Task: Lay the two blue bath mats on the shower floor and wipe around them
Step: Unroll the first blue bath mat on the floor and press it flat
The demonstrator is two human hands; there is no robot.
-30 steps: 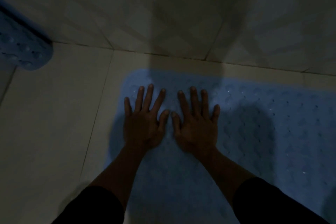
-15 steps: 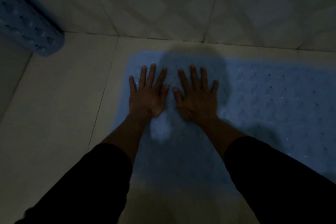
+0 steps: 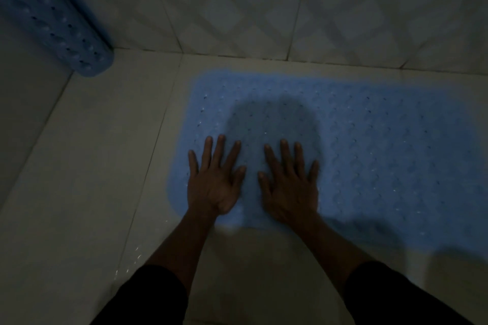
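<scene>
Two blue bath mats are showing in the head view, and we are recording their positions first. One flat mat [image 3: 369, 155] is lying spread on the pale tiled shower floor [image 3: 87, 192], its far edge running just beside the foot of the patterned tiled wall [image 3: 237, 2] and its right part running out of frame. We are noting rows of small holes and a bumpy texture across it. We are pressing both palms down on its left end: the left hand [image 3: 215, 179] is lying flat with fingers straight and spread, sitting near the mat's left edge, and the right hand [image 3: 290, 185] is lying flat just beside it, fingers likewise straight and slightly fanned. Neither hand is gripping anything; the two thumbs are pointing toward each other with a narrow strip of mat between them. Dark sleeves [image 3: 148, 295] are covering both forearms up to partway below the wrists. A shadow is falling on the mat just beyond the fingertips. The rolled mat [image 3: 52, 18] is resting in the far left corner, well apart from the hands, with its end at the junction of floor and wall. Lighting is dim, so finer detail is staying unclear to us.
</scene>
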